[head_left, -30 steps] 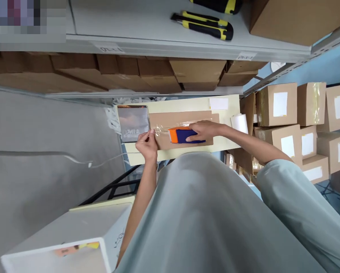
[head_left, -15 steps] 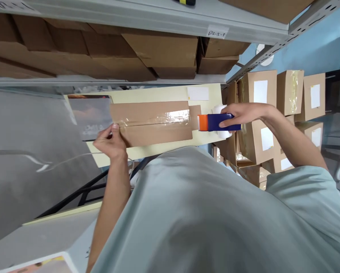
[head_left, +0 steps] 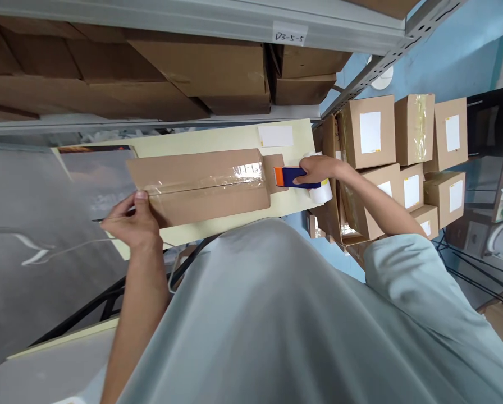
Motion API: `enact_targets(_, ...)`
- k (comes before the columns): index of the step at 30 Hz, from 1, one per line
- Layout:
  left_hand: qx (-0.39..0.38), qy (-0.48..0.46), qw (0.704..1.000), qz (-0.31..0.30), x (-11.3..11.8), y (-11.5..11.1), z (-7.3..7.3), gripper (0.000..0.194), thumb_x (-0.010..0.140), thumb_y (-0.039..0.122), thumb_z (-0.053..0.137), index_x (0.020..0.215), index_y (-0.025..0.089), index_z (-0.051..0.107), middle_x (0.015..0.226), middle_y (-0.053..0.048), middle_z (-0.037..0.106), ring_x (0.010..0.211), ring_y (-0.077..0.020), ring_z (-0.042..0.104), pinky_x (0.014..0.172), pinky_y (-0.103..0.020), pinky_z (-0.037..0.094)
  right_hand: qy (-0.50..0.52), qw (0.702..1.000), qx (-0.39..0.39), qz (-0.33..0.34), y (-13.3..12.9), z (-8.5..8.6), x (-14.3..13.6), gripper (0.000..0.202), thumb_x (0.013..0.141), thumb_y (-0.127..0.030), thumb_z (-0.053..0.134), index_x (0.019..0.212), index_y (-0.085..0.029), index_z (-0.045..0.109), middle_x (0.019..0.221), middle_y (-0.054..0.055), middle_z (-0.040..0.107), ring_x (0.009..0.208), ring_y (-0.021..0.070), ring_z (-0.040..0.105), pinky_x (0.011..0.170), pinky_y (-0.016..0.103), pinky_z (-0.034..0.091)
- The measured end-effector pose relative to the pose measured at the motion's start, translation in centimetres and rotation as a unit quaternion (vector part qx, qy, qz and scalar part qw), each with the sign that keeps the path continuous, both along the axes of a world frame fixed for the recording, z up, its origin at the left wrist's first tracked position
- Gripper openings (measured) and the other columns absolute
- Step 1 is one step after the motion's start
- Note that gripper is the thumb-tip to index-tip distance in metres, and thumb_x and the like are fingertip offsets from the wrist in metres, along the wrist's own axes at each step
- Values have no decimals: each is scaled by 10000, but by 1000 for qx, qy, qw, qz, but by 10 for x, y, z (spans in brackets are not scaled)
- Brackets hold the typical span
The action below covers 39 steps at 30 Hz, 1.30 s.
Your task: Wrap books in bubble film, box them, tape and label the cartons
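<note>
A long, flat cardboard box [head_left: 205, 196] lies on the pale yellow tabletop, with clear tape along its lengthwise seam. At its left end, my left hand [head_left: 133, 217] pinches the edge by the seam between thumb and fingers. My right hand [head_left: 319, 170] is wrapped over a dark blue tape dispenser [head_left: 291, 177] with an orange front end. That front end is over the small flap [head_left: 275, 172] at the box's right end. Close beside my right hand is a white roll [head_left: 322, 193]. The dispenser's underside is hidden.
Labelled cartons [head_left: 369, 132] are stacked to the right. A metal shelf [head_left: 218, 25] holding brown boxes [head_left: 209, 62] runs above the table. A white slip [head_left: 275, 136] lies behind the box, and a dark picture sheet [head_left: 95, 179] lies to the left.
The view has shifted, so the table and box appear further left. The dispenser's orange front now overlaps the end flap slightly more. Both hands keep their holds.
</note>
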<state>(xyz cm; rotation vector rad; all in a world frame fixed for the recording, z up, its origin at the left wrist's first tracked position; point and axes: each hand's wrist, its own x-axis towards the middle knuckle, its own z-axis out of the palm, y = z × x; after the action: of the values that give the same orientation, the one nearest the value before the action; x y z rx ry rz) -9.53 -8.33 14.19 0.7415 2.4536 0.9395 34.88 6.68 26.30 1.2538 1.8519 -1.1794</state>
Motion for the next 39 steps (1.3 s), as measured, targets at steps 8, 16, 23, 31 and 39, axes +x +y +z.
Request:
enact_targets(8,13,-36,999,8,5,2,8,175,897,255,736,993,117,780,979,-52,821,947,-234,725,1005,-437,614,-108,987,111,-37,-52,-25,-56,300,1030,-314,721,1253,-114,729,1289,257,791,1269,410,738,1016,442,563)
enact_targets(16,98,31,989,-107,31,33,70,368,828,225,742,1190,162,722,1228,-122,747,1127,-301,730,1088,-549,599,9,949,194,-250,-69,21,-55,500,1077,-551,593,1409,-177,573,1300,212,769,1189,405,753,964,458,592)
enact_targets(23,198,-299,864,-354,137,57,161,284,973,502,713,1168,301,766,1119,-96,828,1011,-281,819,930,-455,695,280,861,274,-324,-49,83,-122,410,1107,-488,480,1436,-244,462,1309,159,707,1231,339,690,1110,500,568)
enact_targets(31,328,-202,891,-240,82,99,205,477,1021,362,642,1491,293,677,1294,-121,800,1135,-272,810,1040,-450,674,321,840,376,-222,2,142,-240,496,1140,-476,429,1571,-233,386,1428,191,656,1308,346,668,1124,476,576)
enact_targets(39,334,-135,894,-265,26,133,204,824,988,352,718,1745,267,405,1758,-180,487,1636,-356,473,1320,-562,451,182,881,436,15,120,184,-338,416,1145,-380,466,1477,-134,509,1423,200,711,1274,315,689,1099,388,543)
